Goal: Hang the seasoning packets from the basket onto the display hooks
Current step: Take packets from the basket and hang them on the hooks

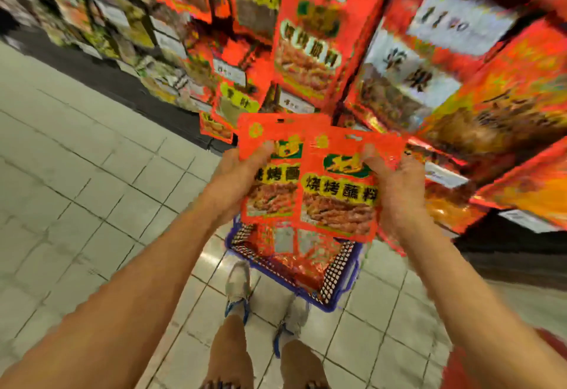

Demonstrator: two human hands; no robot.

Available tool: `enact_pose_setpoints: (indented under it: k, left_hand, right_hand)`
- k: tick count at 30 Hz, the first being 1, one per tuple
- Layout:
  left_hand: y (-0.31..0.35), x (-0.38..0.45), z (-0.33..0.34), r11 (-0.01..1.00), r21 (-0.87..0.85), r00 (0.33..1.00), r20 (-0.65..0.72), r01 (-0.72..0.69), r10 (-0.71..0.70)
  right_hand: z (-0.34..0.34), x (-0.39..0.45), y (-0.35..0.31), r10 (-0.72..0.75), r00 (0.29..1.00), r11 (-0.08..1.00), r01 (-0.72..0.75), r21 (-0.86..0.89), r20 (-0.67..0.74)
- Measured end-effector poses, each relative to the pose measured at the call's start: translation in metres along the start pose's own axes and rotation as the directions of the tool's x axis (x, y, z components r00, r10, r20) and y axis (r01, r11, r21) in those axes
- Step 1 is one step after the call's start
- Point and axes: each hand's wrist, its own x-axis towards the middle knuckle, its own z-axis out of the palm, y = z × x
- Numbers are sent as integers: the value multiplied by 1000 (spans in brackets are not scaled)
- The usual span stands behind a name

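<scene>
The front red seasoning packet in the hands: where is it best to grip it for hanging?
Grip the front red seasoning packet by its right side edge, below the top strip, as the right hand does. Coming from the side probably leaves the top strip free for a display hook; its hang hole is too blurred to see.

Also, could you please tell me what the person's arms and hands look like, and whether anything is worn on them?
Both forearms are bare as far as the frame shows: no sleeves, gloves, watch or bands. The left hand and right hand show no rings, though motion blur hides fine detail.
</scene>
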Motion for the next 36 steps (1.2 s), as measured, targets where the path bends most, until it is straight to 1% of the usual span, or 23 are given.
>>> enact_pose_setpoints:
  k: [3,6,10,12,16,18,21,25,29,32,36]
  left_hand:
    - [76,-39,15,985,58,987,-15,-162,163]
    - [149,-73,23,958,45,959,1,-284,284]
    - [238,-109,29,876,36,877,28,-480,479]
    - [272,-122,29,845,29,846,37,-534,532]
    - [326,-139,22,769,54,771,42,-637,636]
    - [348,-143,15,732,35,733,48,-680,679]
    - [377,-147,6,690,-47,684,98,-722,723]
    - [407,-144,-3,676,-73,658,174,-733,733]
    - [433,-134,-9,651,-75,623,225,-756,749]
    - [449,-124,-7,635,-88,599,254,-768,759]
    - [467,-114,1,612,-94,566,291,-785,771]
  right_hand:
    - [-11,-25,-85,-198,979,980,197,-32,-43]
    - [-20,-46,-165,-343,937,939,344,-2,-72]
    - [-27,-65,-255,-475,877,874,480,83,-73]
    - [-25,-74,-292,-532,843,839,538,85,-83]
    - [-21,-88,-348,-612,776,774,627,83,-152]
    - [-18,-92,-368,-633,751,749,655,93,-189]
    - [-10,-93,-396,-647,728,729,678,94,-229]
    - [5,-83,-432,-663,705,707,700,100,-252]
    - [23,-61,-461,-696,664,682,730,36,-274]
    - [42,-46,-484,-684,672,704,710,-17,-283]
    - [68,-26,-514,-661,692,727,687,-18,-290]
